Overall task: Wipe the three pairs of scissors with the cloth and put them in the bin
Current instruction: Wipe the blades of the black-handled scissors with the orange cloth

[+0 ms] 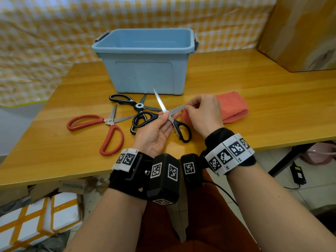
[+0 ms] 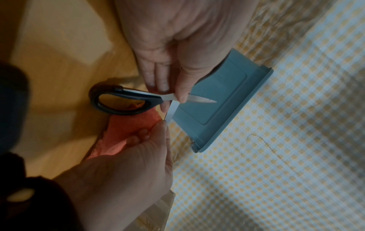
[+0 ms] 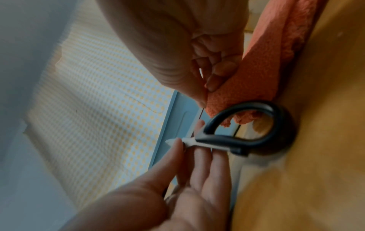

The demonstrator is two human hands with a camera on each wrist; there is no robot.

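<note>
- Blue plastic bin (image 1: 145,70) is sitting lidless on the wooden worktop (image 1: 236,84), toward the back; the part of its inside in view is showing only bare blue walls, no scissors in it.
- Left hand (image 1: 154,133) is holding the black-handled scissors (image 1: 179,127) just above the worktop, in front of the bin; thumb & fingers are pinching it at the blades near the pivot, blades spread wide.
- One blade is pointing up toward the bin's front wall, the other is running right into the cloth.
- Right hand (image 1: 203,113) is gripping a fold of the orange cloth (image 1: 234,106), fingers curled, pinching it around that rt blade's tip.
- Rest of the cloth is lying bunched on the worktop, to the right of the scissors & near the bin's front rt corner.
- Red-handled scissors (image 1: 107,130) are lying open on the worktop at left, outside the bin.
- A 2nd black pair w/ white trim (image 1: 134,106) is lying open btwn the red pair & the bin, one handle loop tucked under the left hand's fingers.
- Left wrist view: black loop (image 2: 120,101) is hanging over the cloth, blade tip showing against the bin's wall.
</note>
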